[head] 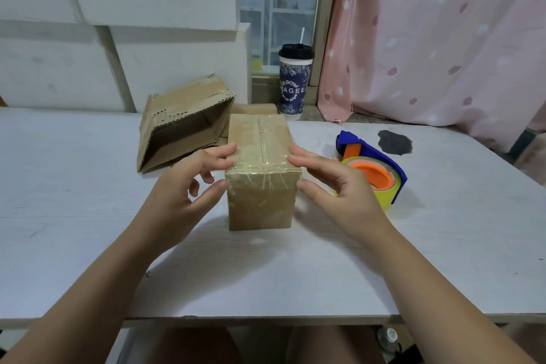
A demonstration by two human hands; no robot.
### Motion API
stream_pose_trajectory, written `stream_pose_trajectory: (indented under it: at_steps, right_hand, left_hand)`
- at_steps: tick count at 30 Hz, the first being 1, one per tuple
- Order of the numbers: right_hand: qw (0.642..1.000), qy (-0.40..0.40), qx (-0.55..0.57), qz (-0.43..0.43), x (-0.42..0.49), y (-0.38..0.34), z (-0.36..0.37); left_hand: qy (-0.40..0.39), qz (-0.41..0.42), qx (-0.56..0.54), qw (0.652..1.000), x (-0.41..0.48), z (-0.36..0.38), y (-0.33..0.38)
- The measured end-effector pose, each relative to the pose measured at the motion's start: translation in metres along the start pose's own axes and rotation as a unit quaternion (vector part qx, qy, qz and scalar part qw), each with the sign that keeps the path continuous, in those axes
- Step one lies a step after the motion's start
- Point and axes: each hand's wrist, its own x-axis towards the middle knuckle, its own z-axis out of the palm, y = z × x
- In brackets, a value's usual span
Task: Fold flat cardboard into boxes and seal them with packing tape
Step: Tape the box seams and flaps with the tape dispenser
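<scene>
A small brown cardboard box [261,201] stands closed at the middle of the white table [266,275], with clear tape running along its top seam and down its near face. My left hand [183,186] holds its upper left corner, fingertips on the top edge and thumb on the near left edge. My right hand [339,186] holds the upper right corner the same way. A blue and orange tape dispenser [381,174] with a yellowish roll lies just right of my right hand.
An opened, unsealed cardboard box [183,124] lies tilted at the back left. Another brown box [254,109] shows partly behind the held one. A tall drink cup [294,83] with a straw stands at the back. A dark stain [394,142] marks the table beyond the dispenser.
</scene>
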Motion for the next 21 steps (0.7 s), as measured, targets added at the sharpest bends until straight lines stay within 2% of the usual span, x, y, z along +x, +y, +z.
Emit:
stream_pose_trajectory:
  at_steps: [4, 11, 18, 21]
  right_hand:
    - [0.999, 0.022, 0.028, -0.006, -0.001, 0.003, 0.004]
    - [0.997, 0.014, 0.069, -0.009, -0.001, 0.004, 0.004]
    - [0.996, 0.026, 0.083, -0.006, 0.002, 0.005, 0.006]
    - [0.995, 0.029, 0.092, -0.001, 0.003, 0.005, 0.005]
  left_hand:
    - [0.038, 0.034, 0.027, 0.998, -0.001, 0.010, -0.004]
    - [0.060, 0.059, 0.045, 0.995, 0.000, 0.013, -0.006]
    - [0.056, 0.051, 0.020, 0.997, 0.003, 0.012, -0.004]
    - [0.022, 0.073, 0.039, 0.996, 0.011, 0.004, 0.000]
